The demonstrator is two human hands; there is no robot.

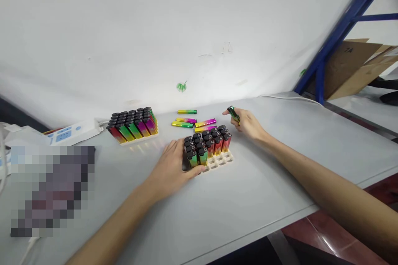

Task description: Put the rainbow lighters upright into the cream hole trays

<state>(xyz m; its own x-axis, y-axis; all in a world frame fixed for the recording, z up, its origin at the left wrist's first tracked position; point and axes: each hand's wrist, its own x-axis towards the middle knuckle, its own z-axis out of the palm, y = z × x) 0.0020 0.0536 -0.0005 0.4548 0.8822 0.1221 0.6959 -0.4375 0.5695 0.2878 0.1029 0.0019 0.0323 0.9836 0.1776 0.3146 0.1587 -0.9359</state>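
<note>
My right hand (pixel 249 125) grips a green and yellow lighter (pixel 231 112) with a dark top, raised just right of a pale slotted tray (pixel 229 157). Black-topped lighters (pixel 210 147), metallic red and green, stand upright in its back and left slots. Several front slots show bare. Curled round the tray's left end is my left hand (pixel 169 163), its thumb along the front edge; its fingertips are partly hidden behind the lighters. Beyond the tray several loose lighters (pixel 205 123), yellow, green and magenta, lie flat on the table.
A second tray (pixel 141 138) packed with upright lighters (pixel 133 128) stands at the back left. Left of it lie a white power strip (pixel 73 131) and a blurred-out flat object (pixel 56 194). A white wall, blue frame (pixel 320 78) and cardboard boxes (pixel 351 66) border the grey table (pixel 248 198).
</note>
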